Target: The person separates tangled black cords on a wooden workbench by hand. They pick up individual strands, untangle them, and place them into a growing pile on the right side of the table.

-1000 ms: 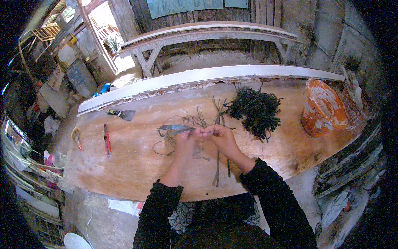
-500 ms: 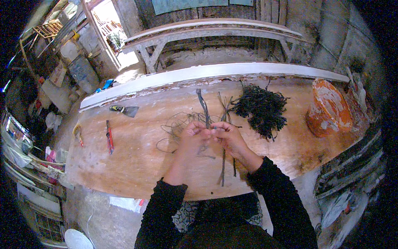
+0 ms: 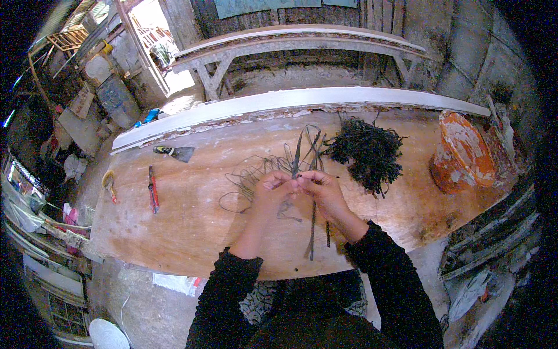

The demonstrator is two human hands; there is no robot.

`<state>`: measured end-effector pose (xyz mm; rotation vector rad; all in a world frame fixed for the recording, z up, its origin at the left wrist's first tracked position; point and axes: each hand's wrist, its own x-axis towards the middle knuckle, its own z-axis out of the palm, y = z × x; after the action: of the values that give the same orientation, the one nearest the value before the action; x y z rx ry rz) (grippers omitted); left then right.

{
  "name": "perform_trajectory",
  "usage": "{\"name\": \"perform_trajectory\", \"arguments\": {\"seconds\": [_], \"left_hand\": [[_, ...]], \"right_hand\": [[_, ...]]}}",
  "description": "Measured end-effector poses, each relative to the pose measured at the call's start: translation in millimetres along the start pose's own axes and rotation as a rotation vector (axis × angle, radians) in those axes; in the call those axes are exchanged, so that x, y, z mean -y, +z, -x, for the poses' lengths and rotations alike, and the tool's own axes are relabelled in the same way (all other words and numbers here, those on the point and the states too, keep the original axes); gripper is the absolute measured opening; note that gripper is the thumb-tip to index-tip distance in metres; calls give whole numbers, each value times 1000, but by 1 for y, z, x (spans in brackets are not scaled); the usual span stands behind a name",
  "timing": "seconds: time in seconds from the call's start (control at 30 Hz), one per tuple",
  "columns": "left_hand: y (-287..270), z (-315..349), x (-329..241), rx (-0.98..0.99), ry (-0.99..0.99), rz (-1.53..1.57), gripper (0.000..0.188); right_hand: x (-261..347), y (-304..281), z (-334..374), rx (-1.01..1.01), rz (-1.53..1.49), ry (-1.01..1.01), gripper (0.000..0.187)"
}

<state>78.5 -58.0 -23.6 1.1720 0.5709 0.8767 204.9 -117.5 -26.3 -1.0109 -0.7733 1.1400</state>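
Note:
Over the middle of the wooden table, my left hand (image 3: 274, 187) and my right hand (image 3: 321, 189) meet fingertip to fingertip. Both pinch a dark flat strip (image 3: 298, 152) whose upper length points away from me; its lower part is hidden by my fingers. Beneath and left of the hands lies a loose tangle of thin dark cord (image 3: 241, 176). More dark strips (image 3: 313, 232) stretch across the wood under my right hand. To the right of them sits a bushy heap of knotted black strips (image 3: 367, 152).
On the left lie a putty knife (image 3: 183, 153), a red cutter-like tool (image 3: 153, 189) and a brush (image 3: 108, 183). An orange bucket (image 3: 462, 157) smeared with white leans at the right. A long white board (image 3: 302, 98) runs along the table's far edge, with a bench (image 3: 308, 46) beyond.
The strip above my fingers now stands straighter and looks narrower, and a thin loop shows behind it. My hands have barely moved and keep their pinch.

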Motion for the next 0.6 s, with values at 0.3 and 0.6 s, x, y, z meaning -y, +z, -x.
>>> {"name": "perform_trajectory", "arguments": {"seconds": [0.3, 0.6], "left_hand": [[0, 1, 1, -14, -45, 88, 11], [0, 1, 1, 11, -34, 70, 11]], "right_hand": [[-3, -6, -6, 83, -6, 12, 12], [5, -3, 0, 53, -74, 51, 13]]}}
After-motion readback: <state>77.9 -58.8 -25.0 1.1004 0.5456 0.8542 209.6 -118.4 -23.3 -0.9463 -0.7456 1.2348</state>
